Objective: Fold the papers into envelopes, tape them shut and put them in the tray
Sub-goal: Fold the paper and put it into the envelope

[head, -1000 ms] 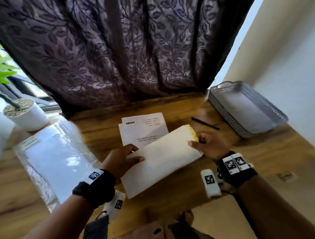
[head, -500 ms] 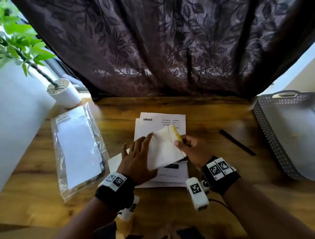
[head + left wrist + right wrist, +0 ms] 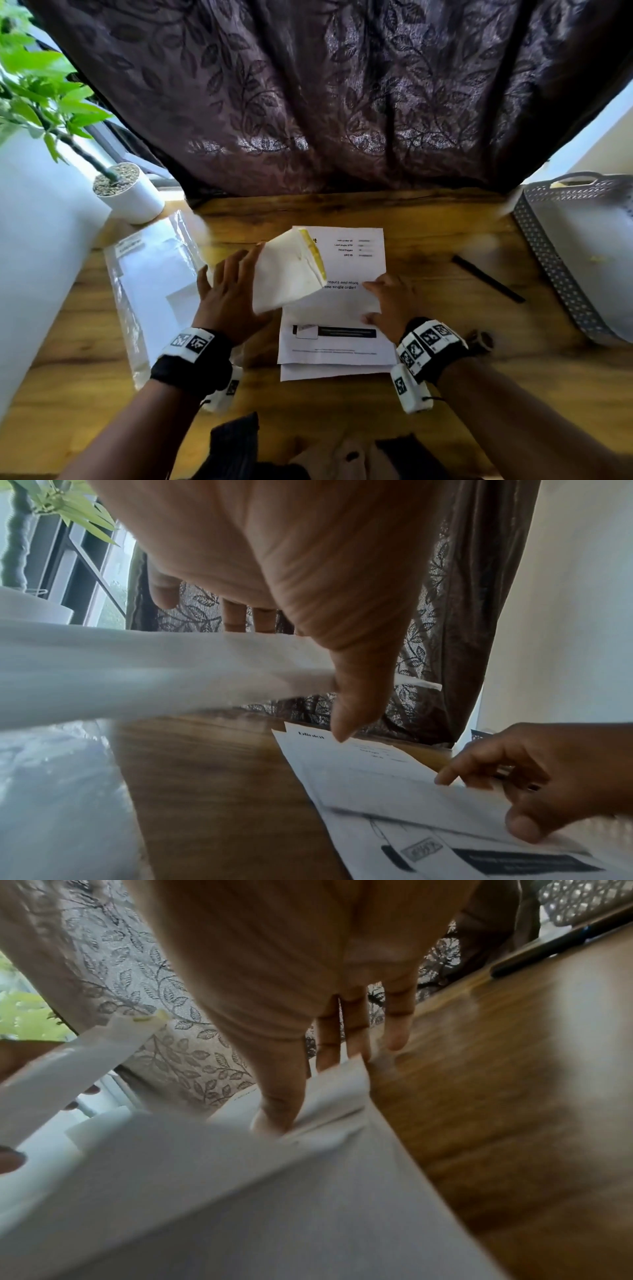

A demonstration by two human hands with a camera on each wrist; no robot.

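Observation:
My left hand (image 3: 236,281) holds a white envelope (image 3: 291,270) with a yellow strip along its flap, lifted above the table. In the left wrist view my left hand's (image 3: 291,674) thumb lies over the envelope (image 3: 154,669) and the fingers sit behind it. My right hand (image 3: 376,294) pinches the right edge of the top printed sheet (image 3: 339,308) of a small paper stack. In the right wrist view my right hand's (image 3: 308,1088) thumb presses on the sheet (image 3: 240,1191), which buckles there. The grey perforated tray (image 3: 544,253) stands at the right.
A clear plastic bag of white envelopes (image 3: 147,274) lies left of the stack. A black pen (image 3: 486,277) lies between the papers and the tray. A white plant pot (image 3: 133,198) stands at the back left, and a dark curtain (image 3: 342,102) hangs behind the wooden table (image 3: 445,394).
My right hand has let go of the envelope's yellow end and dropped to the printed sheet's right edge. The left hand alone now holds the envelope, shifted slightly left.

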